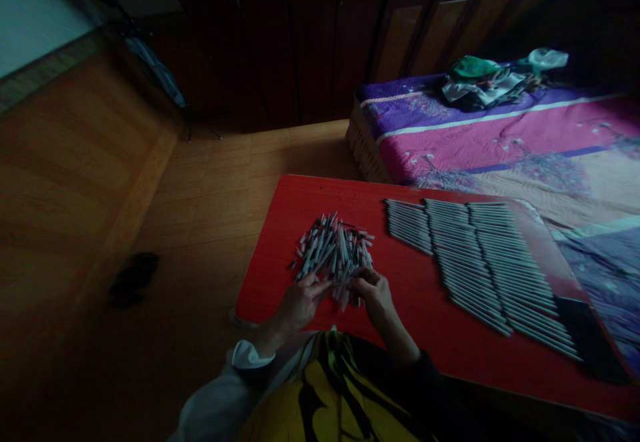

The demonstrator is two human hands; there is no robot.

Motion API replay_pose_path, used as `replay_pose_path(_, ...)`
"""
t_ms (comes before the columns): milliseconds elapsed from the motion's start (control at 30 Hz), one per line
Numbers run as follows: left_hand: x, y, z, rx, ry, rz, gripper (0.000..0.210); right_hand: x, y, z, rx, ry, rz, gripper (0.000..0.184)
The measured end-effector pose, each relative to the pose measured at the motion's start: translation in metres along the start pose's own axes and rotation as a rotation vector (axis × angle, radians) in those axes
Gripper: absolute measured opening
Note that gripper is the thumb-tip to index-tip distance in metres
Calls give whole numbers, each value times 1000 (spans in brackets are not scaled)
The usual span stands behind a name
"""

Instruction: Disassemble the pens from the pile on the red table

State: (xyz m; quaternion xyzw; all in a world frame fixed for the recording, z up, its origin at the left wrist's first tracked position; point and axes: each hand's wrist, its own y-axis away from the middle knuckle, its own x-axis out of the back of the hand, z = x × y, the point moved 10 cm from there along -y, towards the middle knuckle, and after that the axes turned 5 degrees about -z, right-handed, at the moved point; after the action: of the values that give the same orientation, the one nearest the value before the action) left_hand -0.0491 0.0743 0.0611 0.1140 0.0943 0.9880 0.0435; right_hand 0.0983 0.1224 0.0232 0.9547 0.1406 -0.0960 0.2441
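Note:
A loose pile of pen parts [327,245], thin grey, white and dark pieces at mixed angles, lies on the red table [270,249] in front of me. At the pile's near edge, my left hand [299,301] is closed, with thumb and forefinger pinching a thin, pale pen piece. My right hand [375,292] is bent close by on the right, its fingers pinched at the same spot; what exactly lies between them is too small and dark to tell. To the right, slim grey pens [470,262] lie side by side in three columns.
A dark flat object [593,339] lies at the table's right end beside the pens. Beyond the table stands a bed [450,139] with a purple and pink cover, bearing a heap of bags [493,82]. Dark footwear [135,279] rests on the tiled floor at left.

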Motion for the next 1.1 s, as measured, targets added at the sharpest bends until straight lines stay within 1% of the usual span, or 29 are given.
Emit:
replay_pose_path(67,-9,0,8,-74,-290,-80,27,-7,1,-2,2,47,-48,10)
replay_pose_path(133,-13,1,10,-109,-442,-120,28,-11,2,-1,-3,86,-92,10)
replay_pose_path(233,-13,2,11,-116,-510,-132,27,-14,3,-2,1,171,-164,10)
replay_pose_path(300,-13,5,12,-112,-533,-150,25,-16,6,-5,12,278,-241,11)
replay_pose_path(433,-21,13,19,-115,-593,-250,21,-25,24,-16,8,518,-453,16)
replay_pose_path(500,-28,19,25,-125,-628,-310,21,-30,37,-24,8,637,-533,18)
replay_pose_path(600,-37,28,36,-125,-673,-374,22,-32,54,-36,49,819,-551,22)
replay_pose_path(700,-44,36,45,-142,-720,-402,22,-37,68,-42,117,903,-568,28)
replay_pose_path(767,-49,40,49,-174,-773,-414,21,-40,76,-40,140,913,-587,32)
replay_pose_path(867,-57,47,49,-224,-867,-440,18,-38,85,-32,135,925,-595,36)
replay_pose_path(967,-64,54,48,-280,-938,-470,15,-40,93,-26,121,909,-620,35)
replay_pose_path(1100,-67,61,50,-331,-985,-486,14,-45,103,-26,120,869,-644,33)
